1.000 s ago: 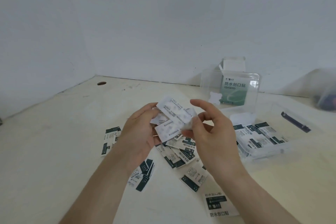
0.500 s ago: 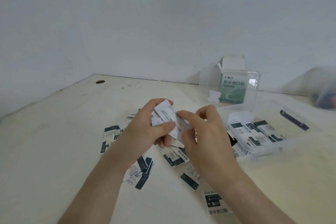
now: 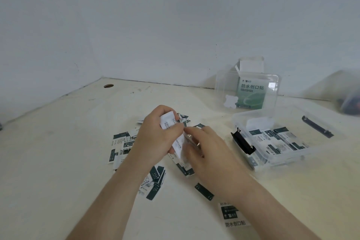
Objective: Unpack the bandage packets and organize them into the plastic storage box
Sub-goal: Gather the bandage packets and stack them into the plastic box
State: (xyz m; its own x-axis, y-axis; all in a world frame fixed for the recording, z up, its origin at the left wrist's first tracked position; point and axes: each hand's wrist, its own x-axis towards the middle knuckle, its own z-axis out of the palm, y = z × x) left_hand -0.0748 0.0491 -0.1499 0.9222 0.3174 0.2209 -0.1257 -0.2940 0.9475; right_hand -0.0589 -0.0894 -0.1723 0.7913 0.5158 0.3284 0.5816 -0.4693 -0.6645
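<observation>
My left hand [image 3: 155, 136] grips a small stack of white bandage packets [image 3: 169, 122] above the table's middle. My right hand [image 3: 206, 148] pinches the lower end of the same stack [image 3: 178, 147], its fingers curled toward the left hand. Several green-and-white packets [image 3: 153, 181] lie scattered on the table under and around both hands. The clear plastic storage box [image 3: 288, 160] stands open to the right with several packets [image 3: 272, 140] laid flat inside. Its black latch [image 3: 242, 143] faces my right hand.
The box's clear lid [image 3: 220, 91] stands upright behind it, and the green bandage carton [image 3: 251, 93] shows through it. A second black latch [image 3: 317, 129] is at the far right. A cable hole [image 3: 108, 85] sits at the table's back left. Walls close off the back and left.
Both hands have sunk toward the table and drawn together. The fanned packets are now gathered into a tighter stack between them.
</observation>
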